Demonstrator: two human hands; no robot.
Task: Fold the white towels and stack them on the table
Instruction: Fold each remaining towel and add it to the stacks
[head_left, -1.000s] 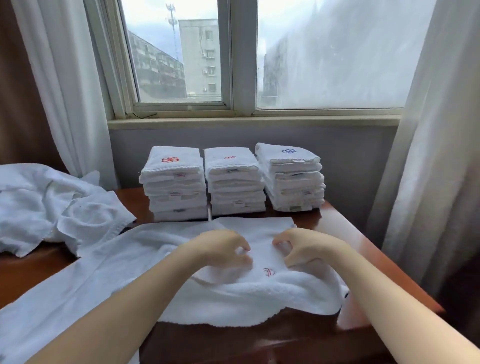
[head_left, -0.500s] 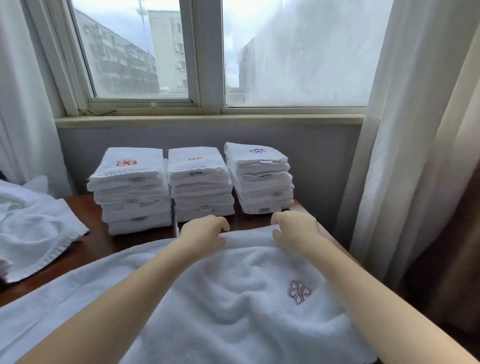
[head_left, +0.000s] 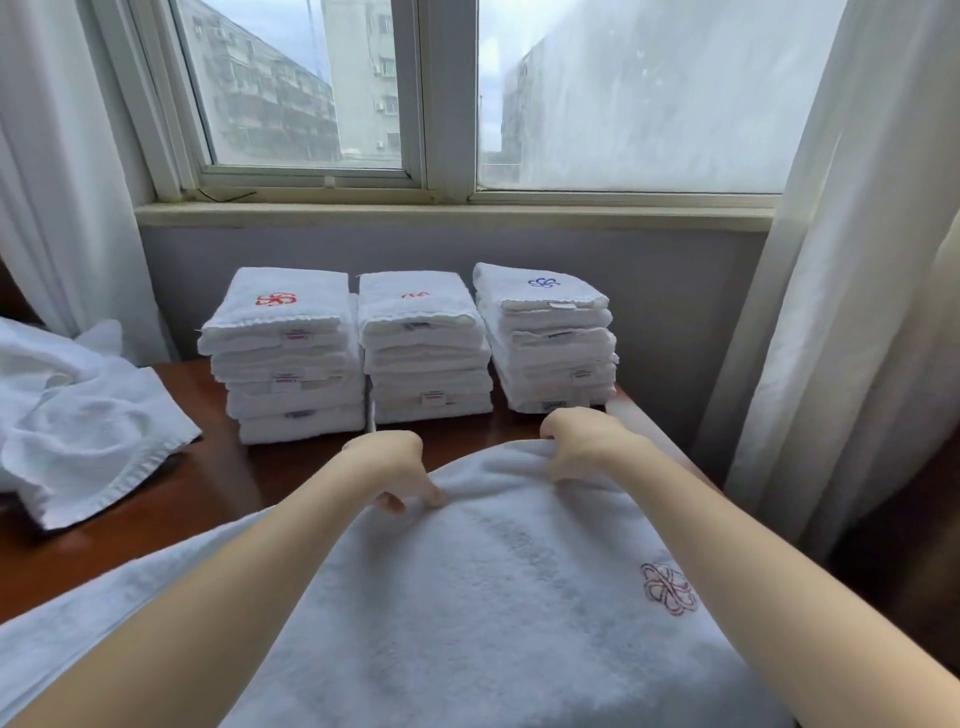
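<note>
Head view shows both hands at the far edge of the spread towel (head_left: 467, 597), just before the three stacks of folded towels (head_left: 423, 343) at the back edge of the desk (head_left: 218, 478). A second ago the hands were in the middle of the towel, beside its emblem (head_left: 667, 587); now the emblem lies well behind them. The left hand (head_left: 395, 467) pinches the cloth with curled fingers, and the right hand (head_left: 576, 441) curls its fingers over the towel's edge. I judge a fold is being prepared or laid. Unfolded towels (head_left: 78, 415) wait at the left edge, so much work remains.
</note>
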